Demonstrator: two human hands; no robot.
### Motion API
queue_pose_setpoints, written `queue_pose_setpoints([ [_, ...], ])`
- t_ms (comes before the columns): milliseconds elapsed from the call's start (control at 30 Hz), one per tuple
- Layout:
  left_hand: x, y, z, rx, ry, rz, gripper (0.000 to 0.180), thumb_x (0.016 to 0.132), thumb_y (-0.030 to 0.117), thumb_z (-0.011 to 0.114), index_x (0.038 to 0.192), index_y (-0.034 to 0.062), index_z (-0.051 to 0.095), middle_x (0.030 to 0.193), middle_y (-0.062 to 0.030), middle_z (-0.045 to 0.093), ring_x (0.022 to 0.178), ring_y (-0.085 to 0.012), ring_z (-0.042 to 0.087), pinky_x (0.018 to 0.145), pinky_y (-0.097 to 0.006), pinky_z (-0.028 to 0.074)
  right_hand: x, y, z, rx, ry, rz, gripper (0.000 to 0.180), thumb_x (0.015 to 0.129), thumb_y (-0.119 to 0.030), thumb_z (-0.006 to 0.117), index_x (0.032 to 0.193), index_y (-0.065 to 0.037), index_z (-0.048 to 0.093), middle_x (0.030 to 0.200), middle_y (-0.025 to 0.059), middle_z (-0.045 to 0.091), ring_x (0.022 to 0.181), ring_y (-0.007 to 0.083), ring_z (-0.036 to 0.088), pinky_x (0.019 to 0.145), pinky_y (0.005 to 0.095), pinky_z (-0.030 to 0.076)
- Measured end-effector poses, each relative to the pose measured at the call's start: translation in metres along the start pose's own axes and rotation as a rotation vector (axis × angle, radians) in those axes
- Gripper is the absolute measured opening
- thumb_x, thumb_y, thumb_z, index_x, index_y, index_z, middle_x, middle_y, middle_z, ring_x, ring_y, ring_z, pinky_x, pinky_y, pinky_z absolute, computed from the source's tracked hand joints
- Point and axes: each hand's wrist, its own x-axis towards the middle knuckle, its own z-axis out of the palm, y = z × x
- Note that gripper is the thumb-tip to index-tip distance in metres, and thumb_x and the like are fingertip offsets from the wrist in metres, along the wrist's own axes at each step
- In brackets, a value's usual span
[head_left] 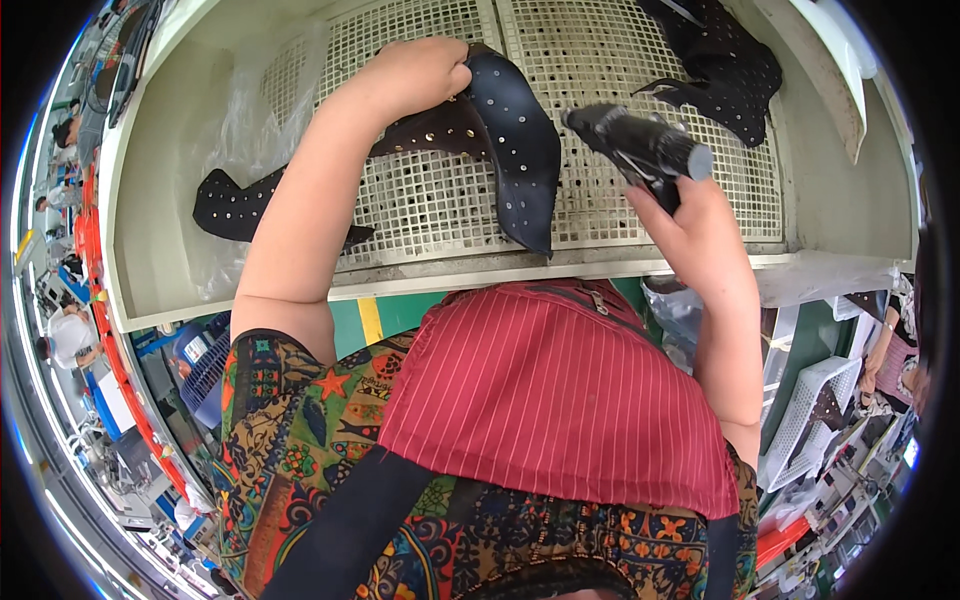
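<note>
My left hand is closed on the upper end of a black leather piece dotted with metal studs, which looks like a shoe upper. The piece hangs in a curve over the grid, its pointed end down and its brown inner side partly showing. In my right hand is a black pistol-shaped tool, a spray gun by its look, blurred, its nozzle end pointing left toward the leather but apart from it. Beyond my left forearm lies a second studded black piece. Another dark studded piece rests at the far right.
Beneath my hands is a pale tray-like bench with raised walls and a square-holed grid. Clear plastic film lies at its left side. A white basket stands at the lower right, near another person's arm.
</note>
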Motion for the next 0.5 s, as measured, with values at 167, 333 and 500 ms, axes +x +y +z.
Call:
queue_pose_setpoints([
  [167,-0.005,-0.001,0.004,-0.041,0.069,0.025,0.033,0.087,0.021,0.045,0.112,0.0036,0.057,0.102,-0.0176,0.062,0.096,-0.0351,0.058,0.083,-0.042,0.047,-0.017,0.003,-0.012,-0.003,-0.067,-0.064,0.032,0.08,-0.015,0.066,0.108,-0.002,0.057,0.085,0.0193,0.063,0.076,0.0366,0.062,0.069,0.0406,0.048],
  [333,-0.006,-0.004,0.004,-0.023,0.049,0.031,0.034,0.087,0.02,0.044,0.114,0.0043,0.057,0.103,-0.0176,0.062,0.096,-0.0355,0.058,0.084,-0.042,0.047,-0.012,-0.005,-0.015,-0.062,-0.057,0.118,0.032,0.08,-0.015,0.066,0.107,-0.002,0.057,0.081,0.0201,0.062,0.074,0.0367,0.061,0.068,0.0405,0.048],
  [500,-0.01,-0.005,0.007,-0.058,0.118,0.034,0.029,0.086,0.025,0.048,0.105,0.0074,0.06,0.106,-0.0146,0.064,0.096,-0.0339,0.061,0.085,-0.044,0.047,-0.034,0.004,-0.018,-0.06,-0.048,0.005,0.032,0.079,-0.014,0.065,0.107,-0.001,0.057,0.08,0.0197,0.062,0.075,0.0388,0.059,0.068,0.0414,0.047],
])
